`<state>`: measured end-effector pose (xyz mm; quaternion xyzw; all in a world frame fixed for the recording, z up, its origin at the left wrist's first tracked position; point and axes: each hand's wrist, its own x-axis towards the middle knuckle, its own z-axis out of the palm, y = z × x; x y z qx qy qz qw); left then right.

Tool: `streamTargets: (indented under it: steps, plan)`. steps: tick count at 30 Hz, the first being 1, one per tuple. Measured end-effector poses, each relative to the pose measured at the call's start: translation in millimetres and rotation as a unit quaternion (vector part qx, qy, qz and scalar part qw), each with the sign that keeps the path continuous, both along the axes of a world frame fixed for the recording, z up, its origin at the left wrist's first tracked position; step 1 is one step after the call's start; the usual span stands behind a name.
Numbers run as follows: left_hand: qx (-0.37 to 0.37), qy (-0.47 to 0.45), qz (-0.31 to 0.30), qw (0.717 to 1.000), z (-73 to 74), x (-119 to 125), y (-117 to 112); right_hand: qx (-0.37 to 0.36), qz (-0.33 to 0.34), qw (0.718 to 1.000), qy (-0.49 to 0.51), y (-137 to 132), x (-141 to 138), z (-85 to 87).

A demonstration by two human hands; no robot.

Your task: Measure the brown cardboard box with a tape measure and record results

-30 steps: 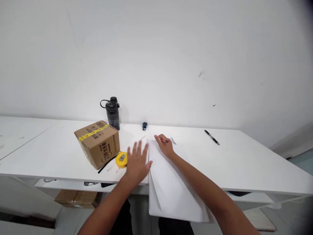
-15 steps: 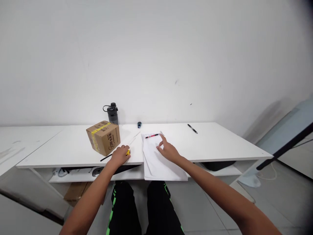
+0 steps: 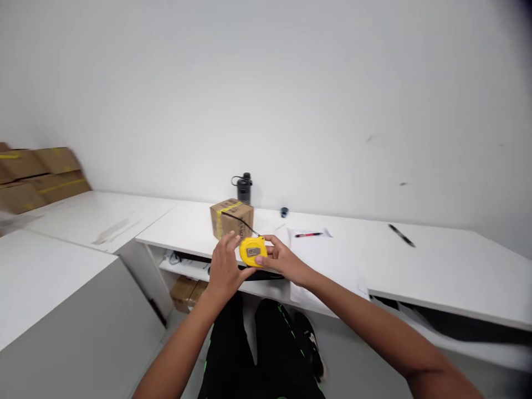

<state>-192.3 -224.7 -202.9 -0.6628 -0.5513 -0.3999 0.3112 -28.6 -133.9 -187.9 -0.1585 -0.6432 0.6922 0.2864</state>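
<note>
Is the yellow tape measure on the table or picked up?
Picked up. The left hand and right hand hold the tape measure in the air, in front of the table.

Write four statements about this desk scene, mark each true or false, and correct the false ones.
1. The left hand and the right hand both hold the yellow tape measure. True.
2. The red pen lies on top of the cardboard box. False: it lies on the white paper, to the right of the box.
3. The black bottle stands behind the cardboard box, near the wall. True.
4. The black pen is gripped in the right hand's fingers. False: it lies alone on the desk, far to the right of both hands.
</note>
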Motion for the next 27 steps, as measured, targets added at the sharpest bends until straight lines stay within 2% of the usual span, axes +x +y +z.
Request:
streamTargets:
  steps: [2,6,10,13,16,18,20,22,23,25,27]
  plan:
    - [0.012,-0.013,0.056,0.998,4.6,-13.5,-19.3,-0.010,0.029,0.999,0.037,-5.8,-15.7,4.5]
    - [0.014,0.004,0.083,0.996,14.0,-28.3,-50.6,-0.036,0.083,0.992,0.092,-21.8,-39.6,10.3]
    - [-0.018,-0.013,0.035,0.999,23.4,-32.3,-69.3,-0.087,0.128,0.983,0.096,-31.5,-48.6,10.8]
    - [-0.118,-0.106,-0.044,0.986,36.4,-33.5,-76.2,-0.088,0.163,0.980,0.071,-23.4,-46.5,11.3]
    - [-0.245,-0.213,-0.129,0.937,51.2,-33.0,-75.6,-0.041,0.210,0.976,0.024,-7.7,-38.6,14.3]
    - [-0.285,-0.266,-0.152,0.908,56.3,-29.8,-70.2,-0.012,0.229,0.973,-0.007,0.8,-31.3,16.1]
    - [-0.268,-0.330,-0.132,0.896,55.8,-23.8,-62.1,-0.009,0.207,0.978,-0.002,5.0,-24.1,17.1]
    - [-0.231,-0.418,-0.109,0.872,51.6,-16.3,-52.9,-0.008,0.137,0.990,0.043,5.6,-18.4,17.9]
    - [-0.231,-0.465,-0.114,0.847,49.3,-12.6,-47.7,-0.001,0.099,0.993,0.067,5.5,-16.2,18.4]
    - [-0.265,-0.547,-0.152,0.779,46.2,-7.1,-35.7,0.022,0.052,0.994,0.091,6.9,-13.5,19.8]
    - [-0.312,-0.590,-0.192,0.719,45.4,-5.3,-21.4,0.042,0.054,0.994,0.081,12.6,-12.7,22.3]
